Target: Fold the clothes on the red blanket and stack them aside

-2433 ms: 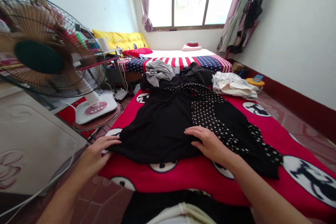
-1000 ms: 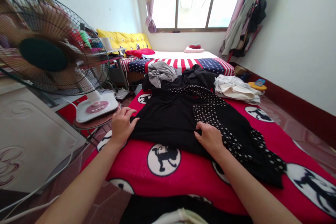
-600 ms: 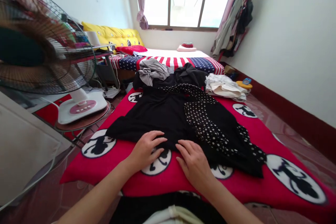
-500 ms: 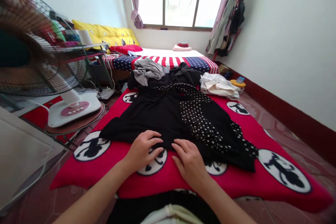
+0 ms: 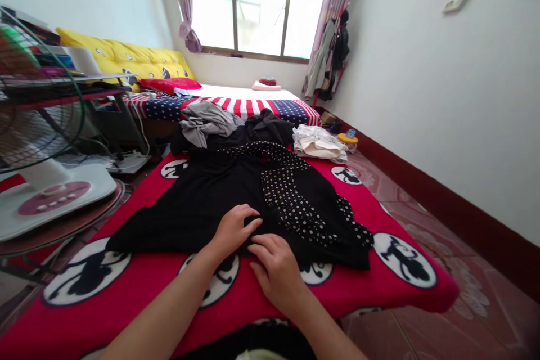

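A black garment (image 5: 181,208) with a white-dotted strip (image 5: 291,197) lies spread over the red blanket (image 5: 152,287). My left hand (image 5: 234,230) rests on the garment near its front edge, fingers loosely bent and apart from the thumb, holding nothing I can see. Just right of it and nearer to me, my right hand (image 5: 276,264) touches the same front edge with its fingertips, its thumb spread away. Neither hand visibly grips the cloth.
Behind the garment lie grey clothes (image 5: 206,124), a dark piece of clothing (image 5: 270,126) and folded white clothes (image 5: 320,143). A fan (image 5: 46,180) stands on a round stool at the left. Beyond is a bed (image 5: 240,93) under the window.
The view has turned to the right. My left hand has moved from the garment's front edge farther onto the cloth; my right hand stays at that edge, the hands now closer together.
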### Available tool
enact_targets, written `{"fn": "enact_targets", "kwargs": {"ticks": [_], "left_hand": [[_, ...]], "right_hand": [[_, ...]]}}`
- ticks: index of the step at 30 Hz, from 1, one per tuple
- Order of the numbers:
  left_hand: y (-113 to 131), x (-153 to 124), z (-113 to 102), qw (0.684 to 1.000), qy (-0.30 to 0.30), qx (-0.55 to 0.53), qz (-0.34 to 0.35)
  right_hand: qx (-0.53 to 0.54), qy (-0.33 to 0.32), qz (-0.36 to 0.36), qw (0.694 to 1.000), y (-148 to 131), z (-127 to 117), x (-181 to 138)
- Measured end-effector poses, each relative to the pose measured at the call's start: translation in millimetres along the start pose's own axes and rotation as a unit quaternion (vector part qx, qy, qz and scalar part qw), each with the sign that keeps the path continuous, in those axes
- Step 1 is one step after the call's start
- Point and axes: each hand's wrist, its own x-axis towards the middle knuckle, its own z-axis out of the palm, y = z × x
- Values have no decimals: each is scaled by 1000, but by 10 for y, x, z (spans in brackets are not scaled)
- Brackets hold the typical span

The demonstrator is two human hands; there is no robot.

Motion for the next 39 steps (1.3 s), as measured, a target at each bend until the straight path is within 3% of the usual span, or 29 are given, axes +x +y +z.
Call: {"fn": "enact_targets", "kwargs": {"ticks": [29,31,34,37,39], "left_hand": [[31,-36,-11,1000,17,1,1],[28,-36,-18,1000,14,-4,2],[29,-33,-29,1000,8,-14,1],[47,-30,-38,1000,3,-24,4],[64,-29,-40,999,-3,-31,13]], "right_hand": [[71,21,14,997,13,-20,-4],[97,50,10,994,34,-77,-55],[95,159,31,982,157,-296,-184],[20,275,104,956,417,-616,-311],[-20,280,184,942,628,-803,-348]]}}
